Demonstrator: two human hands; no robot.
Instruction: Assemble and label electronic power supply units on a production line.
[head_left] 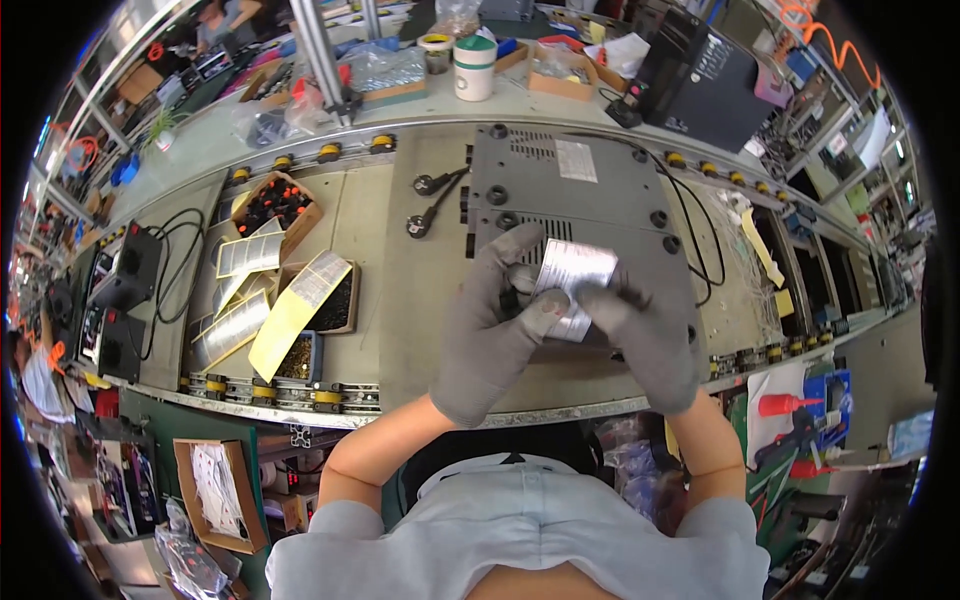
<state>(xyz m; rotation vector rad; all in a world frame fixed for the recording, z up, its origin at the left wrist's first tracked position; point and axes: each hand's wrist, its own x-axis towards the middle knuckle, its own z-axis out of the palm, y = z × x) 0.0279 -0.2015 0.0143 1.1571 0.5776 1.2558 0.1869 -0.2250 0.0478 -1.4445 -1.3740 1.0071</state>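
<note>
One silvery label sheet (580, 267) is held over the six o'clock side of a dark grey casing (625, 205), pinched at its eight o'clock side by the curled left hand (485, 340); the right hand (648, 345), partly closed, is at its four o'clock edge, though I cannot tell whether it grips. The sheet looks light, thin, bendy and slick, likely to crease, so opposite edges seem the best hold.

This looks like a factory assembly workshop; yellow rollers (330, 151) edge a conveyor line (415, 320); a gray equipment casing (590, 207) lies on it; left of that stands an open box (303, 230) of small parts (273, 204); a metal post (319, 50) rises behind; another person (213, 24) shows at upper left.
</note>
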